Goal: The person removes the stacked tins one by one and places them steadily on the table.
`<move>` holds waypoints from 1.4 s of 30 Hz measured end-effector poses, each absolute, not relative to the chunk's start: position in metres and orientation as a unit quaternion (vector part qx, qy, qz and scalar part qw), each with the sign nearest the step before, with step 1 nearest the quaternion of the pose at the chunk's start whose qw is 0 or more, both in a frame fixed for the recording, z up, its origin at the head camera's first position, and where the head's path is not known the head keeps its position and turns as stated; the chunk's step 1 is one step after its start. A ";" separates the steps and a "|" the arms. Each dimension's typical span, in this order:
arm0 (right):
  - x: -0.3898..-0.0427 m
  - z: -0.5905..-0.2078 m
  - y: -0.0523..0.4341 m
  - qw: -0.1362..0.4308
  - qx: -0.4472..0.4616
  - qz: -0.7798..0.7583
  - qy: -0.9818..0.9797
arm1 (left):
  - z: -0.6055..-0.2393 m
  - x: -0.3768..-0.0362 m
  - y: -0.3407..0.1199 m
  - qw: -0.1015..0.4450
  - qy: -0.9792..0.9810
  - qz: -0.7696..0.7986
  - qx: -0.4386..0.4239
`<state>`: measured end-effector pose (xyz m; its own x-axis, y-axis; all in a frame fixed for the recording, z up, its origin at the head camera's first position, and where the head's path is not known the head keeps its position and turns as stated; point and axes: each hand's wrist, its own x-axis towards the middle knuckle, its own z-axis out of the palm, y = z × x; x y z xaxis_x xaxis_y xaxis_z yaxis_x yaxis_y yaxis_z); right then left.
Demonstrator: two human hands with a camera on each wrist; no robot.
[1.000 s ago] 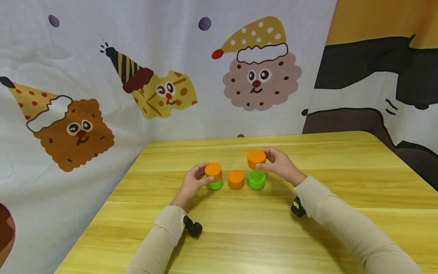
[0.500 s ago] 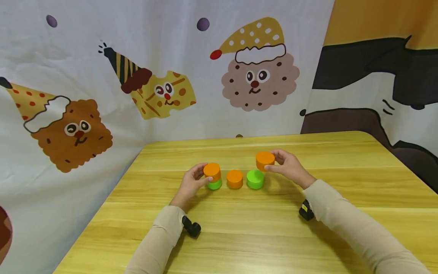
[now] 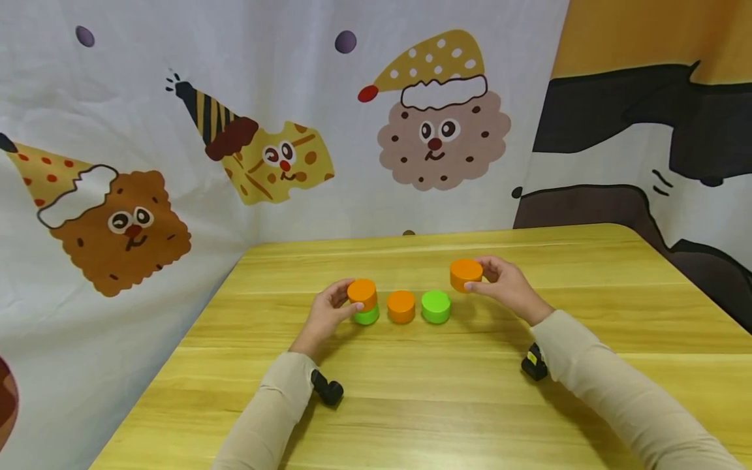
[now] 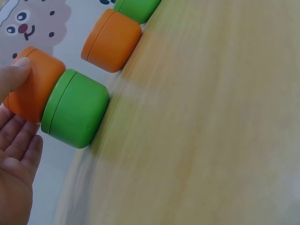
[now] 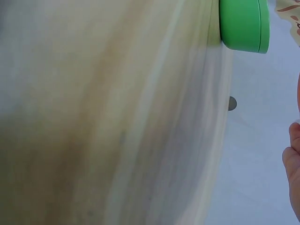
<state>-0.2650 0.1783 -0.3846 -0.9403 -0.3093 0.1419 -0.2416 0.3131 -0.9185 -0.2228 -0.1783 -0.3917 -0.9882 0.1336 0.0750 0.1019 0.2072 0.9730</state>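
Observation:
My left hand grips a small round orange lidded container, thumb in front and fingers behind. It sits on a matching green container, and in the left wrist view the lower green container stands on the table. Away to the right, my right hand pinches a second orange container above the tabletop. Between the hands stand a third orange container and another green container, side by side with a gap. The right wrist view catches only the edge of my right hand.
The containers stand on a wooden table with its back edge beyond them. Behind hangs a white cloth printed with cartoon biscuits and cheese. Black wrist cameras sit on both sleeves.
My right hand has carried its orange container to the right, from over the right-hand green container to beside it. My left hand keeps its grip in the same place.

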 end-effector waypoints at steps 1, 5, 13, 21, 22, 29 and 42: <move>-0.265 -0.385 0.178 0.031 -0.169 -0.560 0.810 | -0.392 -0.223 -0.179 0.012 0.776 0.626 0.076; -0.265 -0.387 0.178 0.034 -0.166 -0.556 0.814 | -0.392 -0.222 -0.178 0.011 0.776 0.626 0.077; -0.264 -0.389 0.181 0.052 -0.167 -0.554 0.814 | -0.414 -0.233 -0.183 -0.012 0.784 0.616 0.078; -0.266 -0.398 0.186 0.075 -0.176 -0.534 0.823 | -0.415 -0.235 -0.184 -0.008 0.781 0.621 0.069; -0.266 -0.399 0.187 0.079 -0.174 -0.536 0.822 | -0.411 -0.233 -0.183 -0.006 0.781 0.621 0.070; -0.267 -0.406 0.192 0.085 -0.180 -0.515 0.834 | -0.394 -0.221 -0.178 0.003 0.779 0.622 0.078; -0.266 -0.409 0.195 0.134 -0.178 -0.531 0.818 | -0.394 -0.222 -0.178 0.003 0.774 0.628 0.078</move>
